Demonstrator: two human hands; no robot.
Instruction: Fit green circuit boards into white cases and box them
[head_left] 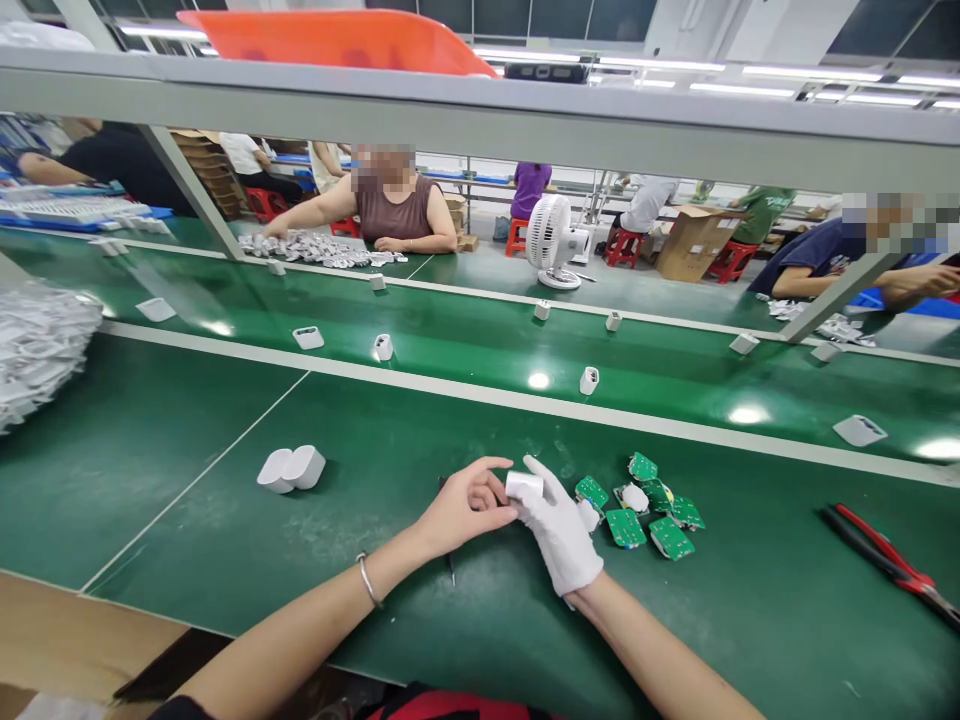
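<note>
Your gloved right hand [559, 535] grips a white case [524, 485] between thumb and fingers, while your bare left hand [466, 508], half open, curls at the case's left end, contact unclear.

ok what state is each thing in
Small white plastic casing, held in white-gloved right hand
Bare left hand, fingers curled at casing
Green circuit boards, loosely clustered
Two rounded white casings, side by side
Red-and-black pliers, lying unheld
Thin dark tool, partly hidden
Round white fan, upright
</note>
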